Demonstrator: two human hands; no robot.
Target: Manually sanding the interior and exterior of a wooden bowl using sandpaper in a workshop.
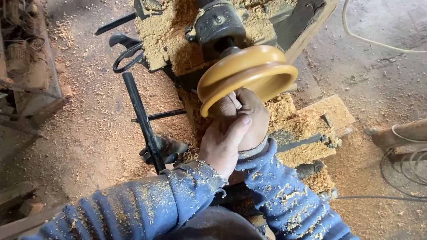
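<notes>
Two hands meet at the near rim of a round yellow-brown wooden bowl [249, 73] that is mounted on the spindle of a wood lathe [217, 23], its open face tilted toward the person. The left hand [224, 140] is curled closed, thumb lying up along the top, and it wraps over the right hand [249, 116], whose fingers are folded in against the bowl's lower edge; whether either hand grips something small inside that clasp cannot be told, since the fingers hide it. Both arms wear blue sleeves [295, 206] flecked with pale wood chips. Sawdust [165, 27] lies heaped on the lathe bed behind the bowl and spreads over the ground to the left and right. Just left of the hands a black metal bar [140, 119] slants down beside the lathe. A pale cable [396, 47] loops across the floor at upper right, and darker cables [419, 172] coil near a wooden beam on the right edge.
</notes>
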